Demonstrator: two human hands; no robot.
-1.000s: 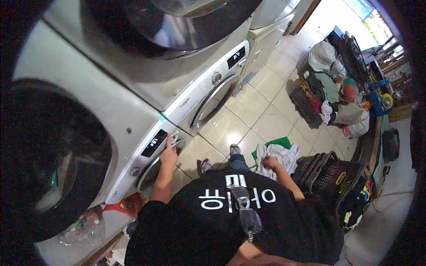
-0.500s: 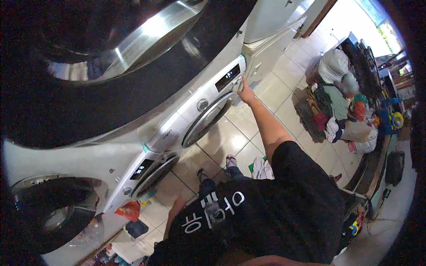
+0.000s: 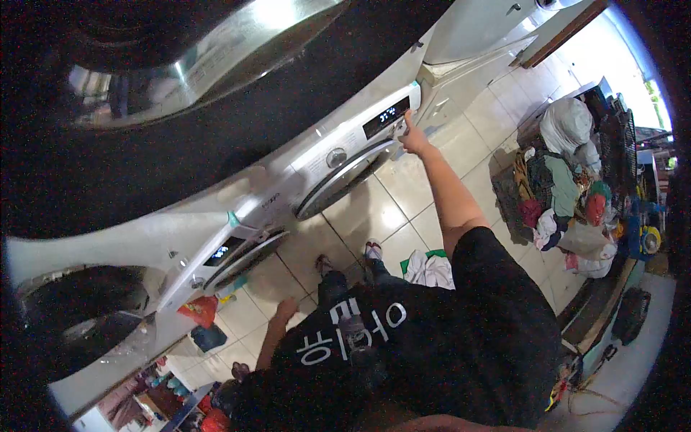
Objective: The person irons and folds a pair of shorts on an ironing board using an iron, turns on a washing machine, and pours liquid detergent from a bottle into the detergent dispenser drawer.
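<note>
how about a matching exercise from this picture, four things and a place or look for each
1. right hand
2. left hand
3. shirt
4. white cloth

a. black with white lettering
b. on the tiled floor, next to something green
c. by the farther lit display
d. lowered, away from both lit displays

Pairs: 1-c, 2-d, 3-a, 4-b

print [image 3: 353, 140] on white panel [image 3: 311, 163] too small to read
</note>
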